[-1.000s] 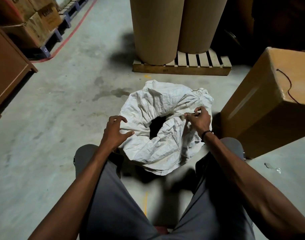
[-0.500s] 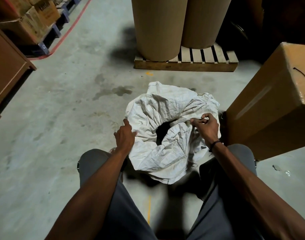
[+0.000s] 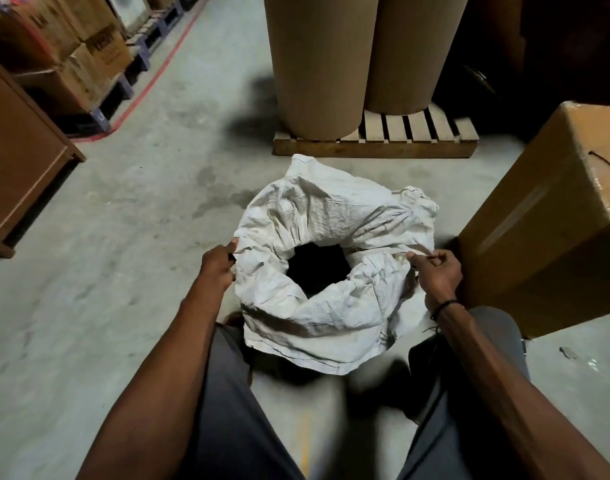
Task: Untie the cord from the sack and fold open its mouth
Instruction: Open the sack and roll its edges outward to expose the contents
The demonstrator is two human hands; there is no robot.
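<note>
Fingers of two hands, left (image 3: 217,265) and right (image 3: 438,273), each gripping one sack's (image 3: 317,310) rim.

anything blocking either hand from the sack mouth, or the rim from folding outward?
Nothing visible. Left hand already grips the sack at its left rim, and the right hand pinches the right rim. The cardboard box stands close beside the sack's right side, leaving little room there.

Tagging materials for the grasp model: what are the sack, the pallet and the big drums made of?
Sack: looks like woven plastic, matte off-white; fine weave, stiff creases.
Pallet: bare wood, unfinished; slats show grain.
Drums: probably cardboard or kraft fibre, matte brown and smooth; could instead be paper rolls.
</note>
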